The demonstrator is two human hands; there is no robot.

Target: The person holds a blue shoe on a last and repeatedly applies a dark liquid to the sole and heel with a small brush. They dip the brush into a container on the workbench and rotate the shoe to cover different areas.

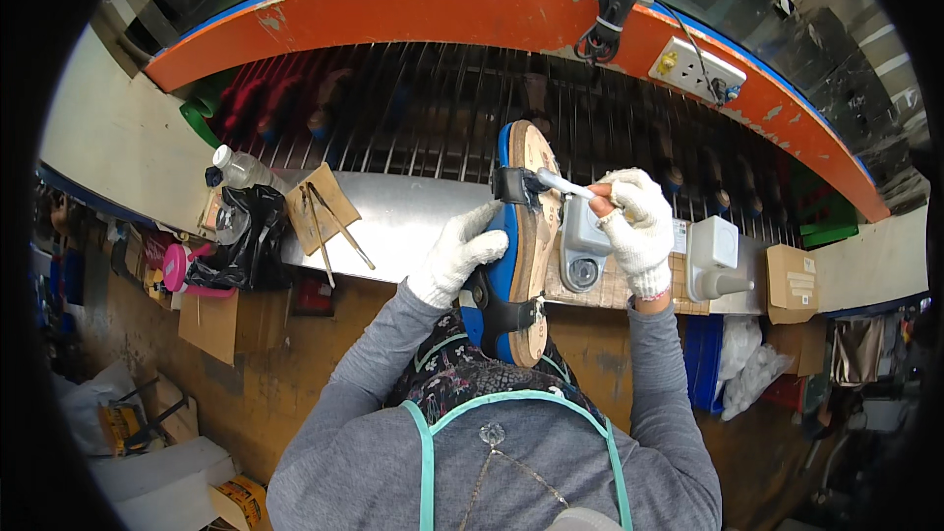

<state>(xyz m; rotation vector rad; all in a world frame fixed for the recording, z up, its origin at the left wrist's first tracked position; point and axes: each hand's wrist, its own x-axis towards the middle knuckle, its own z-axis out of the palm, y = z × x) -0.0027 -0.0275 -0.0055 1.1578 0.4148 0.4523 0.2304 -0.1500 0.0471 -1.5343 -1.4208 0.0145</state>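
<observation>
A sandal (528,256) with a tan sole and black straps is fitted on a blue shoe last (503,246), its sole turned up toward me. My left hand (454,254), in a white knitted glove, grips the last from its left side, thumb against the blue edge. In my right hand (637,231), also gloved but with bare fingertips showing, is a slim white-handled brush (568,185). Its tip meets the sole beside the upper black strap (515,185). Just right of the sandal stands a grey-white pot (584,236) with a round opening, partly behind the brush and right hand.
A second grey-white spouted pot (716,251) and a cardboard box (791,283) stand to the right. Leftward are two thin sticks (334,226) on cardboard, a clear bottle (246,169) and a black plastic bag (254,236). Metal rods (433,118) run beneath an orange beam (393,12) holding a socket strip (696,69).
</observation>
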